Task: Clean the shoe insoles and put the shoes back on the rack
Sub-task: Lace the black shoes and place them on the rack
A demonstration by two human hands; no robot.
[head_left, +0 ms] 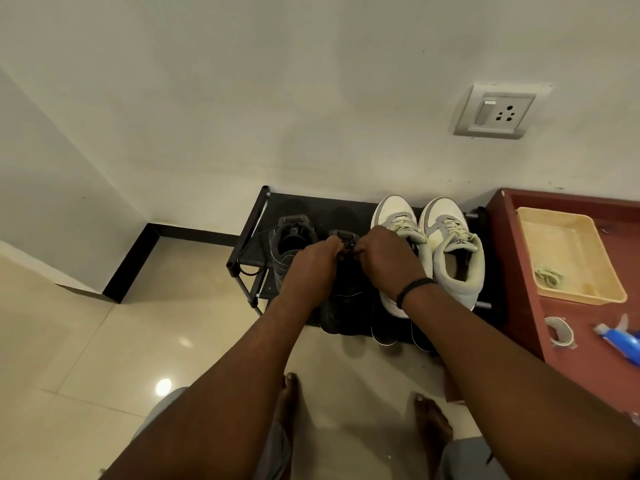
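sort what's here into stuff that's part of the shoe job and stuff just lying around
Job: black shoes, which both hands grip, left hand, right hand; white sneakers; rack; tray holding a cloth; tube.

Lying about: tape roll; wall socket.

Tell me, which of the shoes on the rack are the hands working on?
The dark shoe second from the left on the rack. Both hands, left hand and right hand, grip its top; the other dark shoe and both white sneakers sit untouched.
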